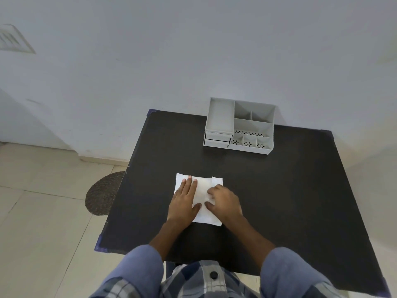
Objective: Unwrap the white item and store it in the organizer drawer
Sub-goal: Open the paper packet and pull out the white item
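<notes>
Fingers (211, 191) of my right hand (223, 201) curl down onto the right side of the white wrapping (203, 187), pinching at a fold there; how firmly they have it I cannot tell, since my knuckles cover the fingertips. My left hand (185, 200) lies flat and spread on the left side of the wrapping, palm down, holding nothing, only pressing. The wrapping is a soft, matte white square, cloth or tissue, with a narrow flap folded along its far right edge. Whatever it encloses is hidden beneath the layers and my hands. It sits on the near middle of a black table (279, 190), smooth and dull, with bluish corner guards. Far across the table, against the pale wall, stands a grey plastic organizer (240, 125): open boxy compartments, some with dotted perforated floors, and two shallow drawers (218, 139) stacked at its left front, both closed. A round woven mat (101, 194) lies on the tiled floor to the left, partly cut off by the table edge.
</notes>
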